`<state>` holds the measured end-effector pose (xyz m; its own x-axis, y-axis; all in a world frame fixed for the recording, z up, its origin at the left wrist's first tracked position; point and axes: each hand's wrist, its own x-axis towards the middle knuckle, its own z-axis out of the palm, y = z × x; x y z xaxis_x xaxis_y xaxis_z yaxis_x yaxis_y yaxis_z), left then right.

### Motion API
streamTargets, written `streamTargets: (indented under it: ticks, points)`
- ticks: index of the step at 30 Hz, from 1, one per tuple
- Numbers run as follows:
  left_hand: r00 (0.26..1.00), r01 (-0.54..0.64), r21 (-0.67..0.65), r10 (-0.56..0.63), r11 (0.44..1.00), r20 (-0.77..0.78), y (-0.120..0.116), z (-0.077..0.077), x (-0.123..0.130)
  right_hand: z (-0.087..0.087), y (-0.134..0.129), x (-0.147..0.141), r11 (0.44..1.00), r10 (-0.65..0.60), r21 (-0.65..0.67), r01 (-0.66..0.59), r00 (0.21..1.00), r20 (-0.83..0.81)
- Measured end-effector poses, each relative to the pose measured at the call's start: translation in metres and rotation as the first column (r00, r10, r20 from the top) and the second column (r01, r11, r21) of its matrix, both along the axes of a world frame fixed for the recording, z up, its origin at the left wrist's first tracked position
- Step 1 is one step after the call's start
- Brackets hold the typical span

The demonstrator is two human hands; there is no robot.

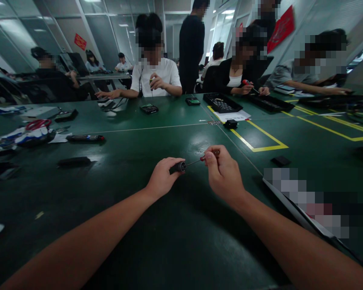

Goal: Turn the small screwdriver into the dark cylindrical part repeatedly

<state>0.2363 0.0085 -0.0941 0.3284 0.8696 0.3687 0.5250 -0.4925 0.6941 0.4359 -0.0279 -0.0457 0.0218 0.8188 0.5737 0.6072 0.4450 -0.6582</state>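
My left hand (pixel 163 177) is closed around a dark cylindrical part (pixel 178 167), its round open end facing right. In my right hand (pixel 225 173) is a screwdriver (pixel 210 155) with a reddish-brown handle, pinched between thumb and fingers. Its thin metal shaft points left and its tip meets the end of the cylinder; whether the tip sits inside or only touches the end, I cannot tell. Both hands are held over the green table (pixel 169 241).
A black marker-like tube (pixel 85 138) and a dark block (pixel 74 162) lie to the left. A small black box (pixel 230 123), black trays (pixel 222 102) and a dark flat piece (pixel 280 161) are to the right. Across the table, a person (pixel 155 74) holds a screwdriver.
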Motion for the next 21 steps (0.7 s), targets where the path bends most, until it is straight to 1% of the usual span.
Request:
streamTargets:
  ticks: [6, 12, 16, 21]
  points:
    - [1.0, 0.003, -0.017, -0.003, 1.0, -0.002, -0.0002, 0.0003, -0.0003, 0.001, 0.0017, 0.0021, 1.0, -0.023, -0.014, 0.023, 1.0, 0.012]
    - [1.0, 0.017, -0.017, -0.017, 1.0, -0.001, 0.0005, -0.0003, 0.0006, 0.0003, -0.0006, 0.0025, 0.999, -0.015, 0.042, 0.015, 1.0, -0.012]
    - [1.0, 0.015, 0.001, -0.015, 1.0, 0.003, 0.001, -0.0014, 0.0011, -0.001, -0.0007, 0.0019, 1.0, 0.029, 0.004, -0.029, 0.999, 0.02]
    - [1.0, 0.016, 0.013, -0.016, 1.0, -0.002, 0.0004, -0.0004, 0.0007, -0.0004, 0.0016, 0.0014, 1.0, 0.019, -0.021, -0.018, 0.999, 0.041]
